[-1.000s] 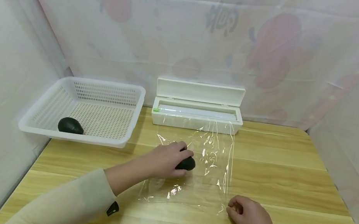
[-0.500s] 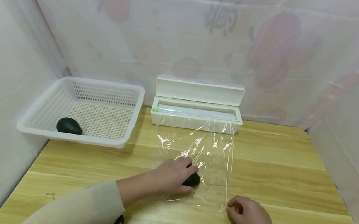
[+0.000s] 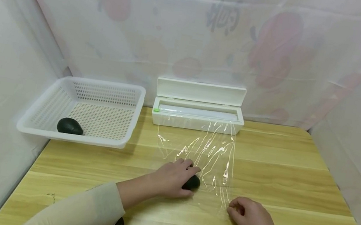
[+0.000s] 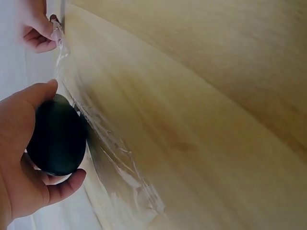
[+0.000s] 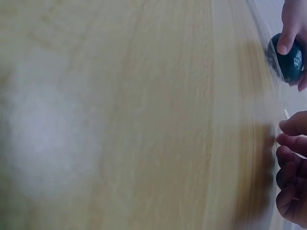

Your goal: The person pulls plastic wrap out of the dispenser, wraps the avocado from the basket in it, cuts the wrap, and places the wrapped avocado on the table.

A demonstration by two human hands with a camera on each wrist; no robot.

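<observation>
Left hand [image 3: 174, 176] grips a dark avocado [image 3: 192, 182], fingers and thumb curled round it; from the head view only the avocado's right end shows, the rest is under the hand. Left wrist view shows it better: avocado [image 4: 56, 135] sits in the palm, thumb and fingertip on either side, film [image 4: 112, 153] bunched just beside it. The avocado rests on the film [image 3: 210, 160], near its front edge, roughly mid-bench. The film runs from the open dispenser [image 3: 198, 111] at the back of the bench [image 3: 297, 178] toward the person, wrinkled and glinting; its left edge is hard to trace against the wood. Right hand [image 3: 250, 218] pinches the film's front right corner, fingers curled; the pinch itself is tiny in the head view and clearer in the left wrist view, top left [image 4: 41, 28]. Right wrist view is heavily blurred: mostly wood, with the right hand's fingers [image 5: 292, 187] cut off at the right edge and the avocado [image 5: 289, 60] partly out of frame at top right. Can't tell whether the film is still joined to the roll inside the dispenser. White basket [image 3: 91, 137] stands left of the dispenser, overhanging the bench edge, with a second avocado [image 3: 70, 126] in its front left corner. Both forearms are cut off by the bottom of the frame.
</observation>
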